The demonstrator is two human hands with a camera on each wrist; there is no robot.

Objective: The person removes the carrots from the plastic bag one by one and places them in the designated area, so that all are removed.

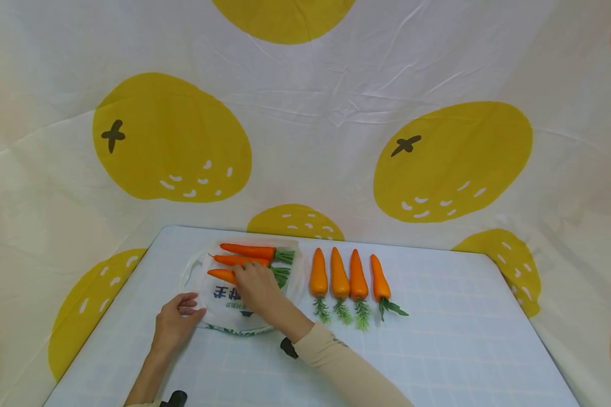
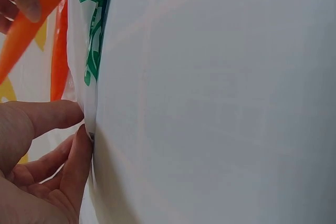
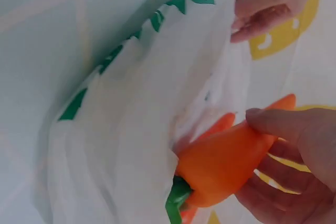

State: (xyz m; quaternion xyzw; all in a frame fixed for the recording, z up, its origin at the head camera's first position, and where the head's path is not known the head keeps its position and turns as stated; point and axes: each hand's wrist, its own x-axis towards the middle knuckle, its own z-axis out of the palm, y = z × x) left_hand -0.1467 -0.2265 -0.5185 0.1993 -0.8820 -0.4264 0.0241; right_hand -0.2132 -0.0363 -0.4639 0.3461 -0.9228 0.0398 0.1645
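A white plastic bag (image 1: pixel 216 310) with dark printing and a green leaf pattern along its near edge lies flat on the table. My left hand (image 1: pixel 175 322) pinches the bag's near left edge between thumb and index finger, as the left wrist view shows. Over the bag, my right hand (image 1: pixel 257 287) grips an orange carrot (image 3: pixel 226 166) around its narrower part; the green stem end points away from the fingers. Two more carrots, a far one (image 1: pixel 246 250) and a middle one (image 1: pixel 226 260), lie on the bag beyond it, green tops to the right. The right hand partly covers the middle carrot.
To the right of the bag, several carrots (image 1: pixel 339 277) lie in a row with their leafy tops toward me. The table (image 1: pixel 438 350) has a pale checked cover. Behind it hangs a white cloth (image 1: pixel 310 141) with large yellow fruit prints.
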